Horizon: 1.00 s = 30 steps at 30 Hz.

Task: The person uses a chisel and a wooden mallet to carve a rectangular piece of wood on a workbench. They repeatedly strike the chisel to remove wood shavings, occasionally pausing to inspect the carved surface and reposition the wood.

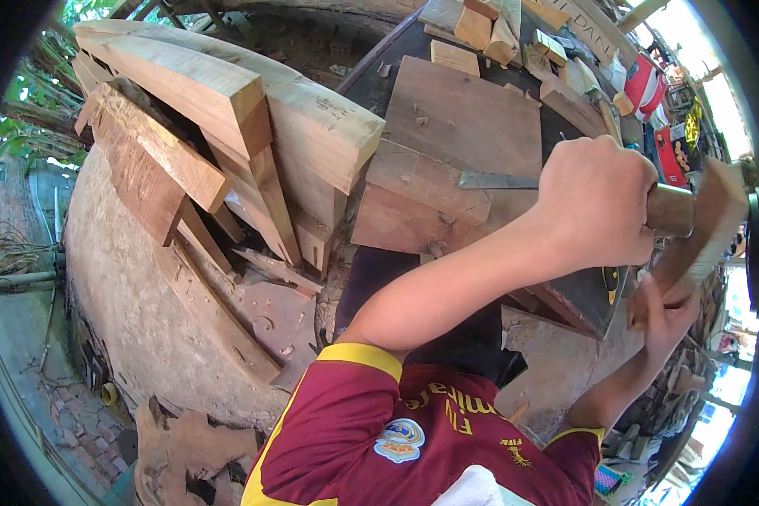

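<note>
The left hand (597, 196) is closed in a fist around the handle (672, 211) of a chisel (497, 180). The blade leaves the fist on its left, over the block (422, 211); the handle's butt sticks out on its right. Just right of the chisel's butt is a blurred wooden piece (707, 223), gripped from below by the right hand (673, 314); whether it touches the butt, I cannot tell. Beyond the chisel blade lies a flat board (472, 101). Nearer the person than the chisel is a yellow-and-black tool (610, 287). Well left of the chisel, timbers (312, 110) are stacked.
</note>
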Each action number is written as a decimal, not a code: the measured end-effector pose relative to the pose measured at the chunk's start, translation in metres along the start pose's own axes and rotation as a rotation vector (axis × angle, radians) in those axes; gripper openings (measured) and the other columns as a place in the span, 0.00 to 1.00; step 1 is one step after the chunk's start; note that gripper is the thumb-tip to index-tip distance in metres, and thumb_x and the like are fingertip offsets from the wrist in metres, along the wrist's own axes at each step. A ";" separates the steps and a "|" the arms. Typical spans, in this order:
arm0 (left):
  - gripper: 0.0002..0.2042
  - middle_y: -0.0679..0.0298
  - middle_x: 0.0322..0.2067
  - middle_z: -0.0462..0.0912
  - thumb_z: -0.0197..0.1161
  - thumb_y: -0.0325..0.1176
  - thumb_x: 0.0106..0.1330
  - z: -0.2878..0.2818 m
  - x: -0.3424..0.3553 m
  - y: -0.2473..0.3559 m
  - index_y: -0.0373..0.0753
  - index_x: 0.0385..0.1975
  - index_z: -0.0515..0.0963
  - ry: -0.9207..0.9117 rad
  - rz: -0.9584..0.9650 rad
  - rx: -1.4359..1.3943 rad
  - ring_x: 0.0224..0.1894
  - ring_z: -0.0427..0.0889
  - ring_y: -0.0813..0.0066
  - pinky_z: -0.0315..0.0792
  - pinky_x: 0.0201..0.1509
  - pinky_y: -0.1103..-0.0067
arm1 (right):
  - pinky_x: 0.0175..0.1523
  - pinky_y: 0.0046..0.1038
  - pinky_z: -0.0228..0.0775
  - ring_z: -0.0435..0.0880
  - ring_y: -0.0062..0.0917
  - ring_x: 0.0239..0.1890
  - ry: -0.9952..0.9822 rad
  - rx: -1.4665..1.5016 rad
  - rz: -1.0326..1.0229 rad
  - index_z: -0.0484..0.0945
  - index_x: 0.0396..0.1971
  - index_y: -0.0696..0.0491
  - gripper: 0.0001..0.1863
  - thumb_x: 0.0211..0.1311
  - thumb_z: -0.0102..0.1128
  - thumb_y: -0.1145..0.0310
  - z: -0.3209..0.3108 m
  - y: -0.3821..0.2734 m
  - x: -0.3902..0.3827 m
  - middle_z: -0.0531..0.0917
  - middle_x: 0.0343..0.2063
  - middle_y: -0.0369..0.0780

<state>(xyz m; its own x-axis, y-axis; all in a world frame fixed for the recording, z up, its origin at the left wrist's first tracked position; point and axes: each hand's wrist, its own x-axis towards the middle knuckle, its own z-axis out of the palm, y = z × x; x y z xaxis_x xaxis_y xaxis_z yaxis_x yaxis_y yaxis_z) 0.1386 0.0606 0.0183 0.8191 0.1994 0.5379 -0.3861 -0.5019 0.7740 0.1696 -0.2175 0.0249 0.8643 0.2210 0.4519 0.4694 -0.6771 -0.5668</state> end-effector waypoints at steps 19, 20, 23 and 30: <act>0.07 0.52 0.16 0.76 0.61 0.32 0.33 0.011 0.002 0.004 0.39 0.15 0.77 0.001 0.009 0.060 0.25 0.79 0.49 0.74 0.30 0.65 | 0.52 0.31 0.69 0.80 0.33 0.44 0.694 0.609 0.248 0.71 0.49 0.63 0.26 0.47 0.66 0.76 0.003 0.003 0.010 0.77 0.47 0.47; 0.07 0.52 0.16 0.77 0.61 0.32 0.33 0.015 0.001 0.004 0.39 0.15 0.77 -0.011 0.023 0.070 0.25 0.79 0.49 0.74 0.30 0.65 | 0.52 0.31 0.69 0.80 0.33 0.45 0.550 0.283 0.086 0.70 0.49 0.63 0.27 0.46 0.67 0.76 0.018 -0.002 -0.005 0.77 0.47 0.47; 0.07 0.53 0.16 0.77 0.61 0.32 0.33 0.014 -0.003 -0.001 0.41 0.15 0.78 -0.032 0.005 0.096 0.25 0.79 0.50 0.74 0.29 0.65 | 0.53 0.31 0.67 0.78 0.31 0.45 0.032 0.009 -0.076 0.70 0.50 0.62 0.31 0.42 0.71 0.73 0.049 -0.013 -0.030 0.78 0.45 0.46; 0.07 0.53 0.17 0.77 0.62 0.33 0.33 0.016 -0.002 0.003 0.41 0.16 0.78 -0.053 0.016 0.108 0.24 0.79 0.50 0.74 0.29 0.64 | 0.54 0.32 0.69 0.81 0.31 0.43 0.687 0.669 0.366 0.67 0.51 0.63 0.30 0.45 0.68 0.76 -0.005 0.030 -0.016 0.77 0.46 0.48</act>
<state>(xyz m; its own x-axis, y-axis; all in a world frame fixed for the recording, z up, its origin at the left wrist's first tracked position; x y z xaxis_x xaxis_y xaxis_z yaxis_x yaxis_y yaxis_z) 0.1429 0.0452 0.0141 0.8357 0.1472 0.5290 -0.3535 -0.5930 0.7235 0.1691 -0.2445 0.0044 0.7835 -0.5123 0.3518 0.3843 -0.0455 -0.9221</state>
